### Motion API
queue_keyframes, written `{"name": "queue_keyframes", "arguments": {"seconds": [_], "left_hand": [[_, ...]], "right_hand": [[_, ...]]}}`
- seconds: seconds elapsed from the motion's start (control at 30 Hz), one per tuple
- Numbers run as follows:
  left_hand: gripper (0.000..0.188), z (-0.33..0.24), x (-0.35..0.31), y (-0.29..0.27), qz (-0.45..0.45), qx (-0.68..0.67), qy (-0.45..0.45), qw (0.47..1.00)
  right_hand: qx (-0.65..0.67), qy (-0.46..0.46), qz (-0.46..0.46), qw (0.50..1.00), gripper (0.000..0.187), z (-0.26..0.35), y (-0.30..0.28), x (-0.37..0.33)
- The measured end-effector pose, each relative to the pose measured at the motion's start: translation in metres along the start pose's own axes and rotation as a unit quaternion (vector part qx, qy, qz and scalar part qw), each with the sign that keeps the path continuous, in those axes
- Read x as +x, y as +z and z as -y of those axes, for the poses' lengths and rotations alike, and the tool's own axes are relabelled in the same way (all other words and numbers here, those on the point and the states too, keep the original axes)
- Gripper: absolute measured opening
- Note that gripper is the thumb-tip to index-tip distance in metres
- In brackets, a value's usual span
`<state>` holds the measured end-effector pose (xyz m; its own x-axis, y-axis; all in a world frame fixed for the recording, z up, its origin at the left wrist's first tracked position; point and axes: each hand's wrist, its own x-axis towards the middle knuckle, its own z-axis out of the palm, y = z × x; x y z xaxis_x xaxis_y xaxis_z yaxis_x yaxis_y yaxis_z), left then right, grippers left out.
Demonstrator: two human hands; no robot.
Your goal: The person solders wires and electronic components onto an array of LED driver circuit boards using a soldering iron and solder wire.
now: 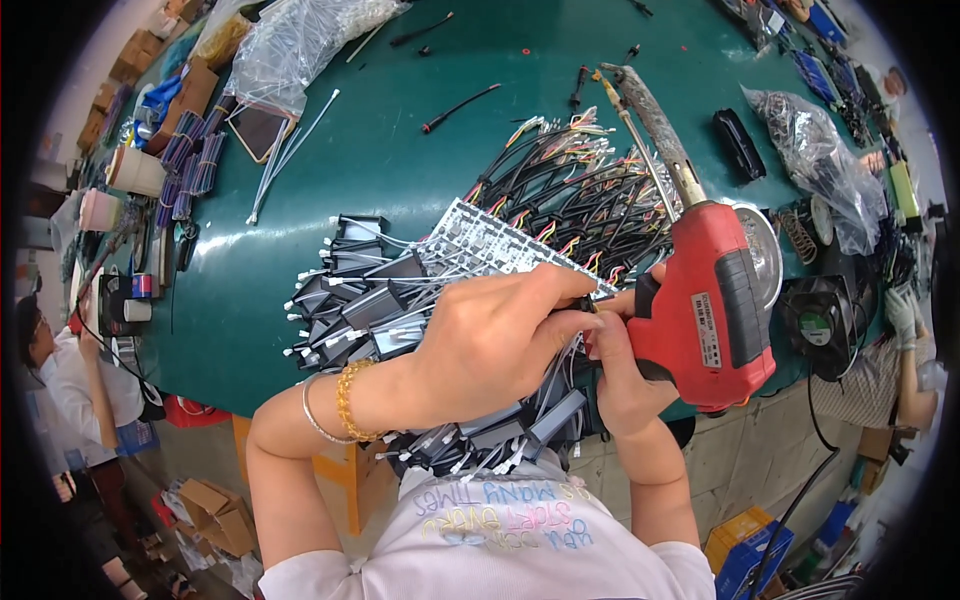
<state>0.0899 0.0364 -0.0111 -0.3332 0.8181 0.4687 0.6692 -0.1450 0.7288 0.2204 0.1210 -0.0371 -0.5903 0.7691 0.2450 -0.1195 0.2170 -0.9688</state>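
Observation:
My right hand (630, 375) is closed round the grip of a red and black soldering gun (712, 300), whose long tip and thin feed tube point away toward the far side. My left hand (500, 325) is pinched closed, its fingertips meeting my right thumb. Between them shows a sliver of something small and dark, mostly hidden. Just beyond my hands lies a white panel of circuit boards (505, 245) with black, red and yellow wires running off its far edge. Black rectangular housings with grey cables (375, 305) are heaped left of my left hand.
A solder spool (762, 258) sits on the gun's side. A small black fan (822, 318) stands at the right edge. Cable ties (290, 160) and a clear plastic bag (300, 45) lie far left. Other people (80, 375) work at both sides.

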Motion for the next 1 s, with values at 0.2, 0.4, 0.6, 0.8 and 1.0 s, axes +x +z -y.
{"name": "queue_keyframes", "arguments": {"seconds": [0.2, 0.4, 0.6, 0.8, 1.0], "left_hand": [[0.022, 0.001, 0.001, -0.003, -0.005, -0.006, -0.030, 1.000], [0.021, 0.002, 0.003, -0.004, 0.010, 0.002, 0.031, 0.999], [0.021, 0.000, -0.003, -0.013, 0.027, 0.052, 0.050, 0.997], [0.024, 0.003, -0.019, -0.028, 0.091, 0.074, 0.076, 0.990], [0.011, 0.025, -0.017, -0.064, -0.042, 0.160, -0.077, 0.983]], "right_hand": [[0.035, 0.010, -0.024, 0.999, 0.047, -0.005, -0.004, 0.003], [0.032, 0.001, -0.018, 0.999, 0.050, -0.003, -0.001, 0.005], [0.042, 0.052, 0.010, 0.998, 0.052, 0.005, -0.001, 0.002], [-0.008, 0.078, 0.101, 0.992, 0.007, 0.017, 0.005, 0.006], [-0.025, 0.026, 0.006, 0.999, 0.059, 0.024, -0.012, -0.002]]}}
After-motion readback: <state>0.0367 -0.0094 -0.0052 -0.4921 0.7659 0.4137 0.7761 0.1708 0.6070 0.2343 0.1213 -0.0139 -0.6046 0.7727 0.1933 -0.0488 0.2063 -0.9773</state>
